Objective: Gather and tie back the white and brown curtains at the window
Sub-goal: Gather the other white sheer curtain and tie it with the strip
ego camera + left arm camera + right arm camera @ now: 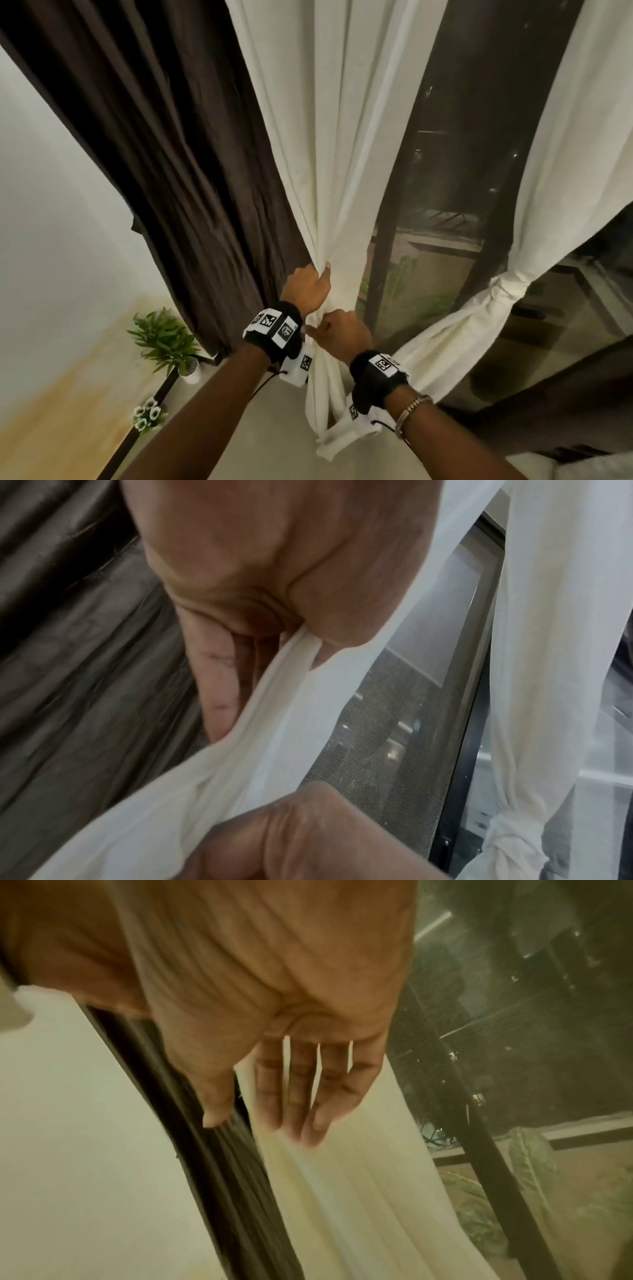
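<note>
A dark brown curtain (171,154) hangs at the left. Beside it hangs a white curtain (329,154), drawn into a narrow bunch at waist height. My left hand (317,277) grips that bunch from the left; in the left wrist view its curled fingers (219,685) hold the white curtain (267,723) against the palm. Just below, my right hand (342,334) meets the same bunch. In the blurred right wrist view its straight fingers (298,1096) lie flat on the white curtain (342,1191), next to the brown curtain (219,1164).
A second white curtain (507,284) at the right is knotted in the middle. Dark window glass with a frame post (387,240) shows between the two white curtains. A green potted plant (164,339) and a small flower pot (147,414) stand low by the left wall.
</note>
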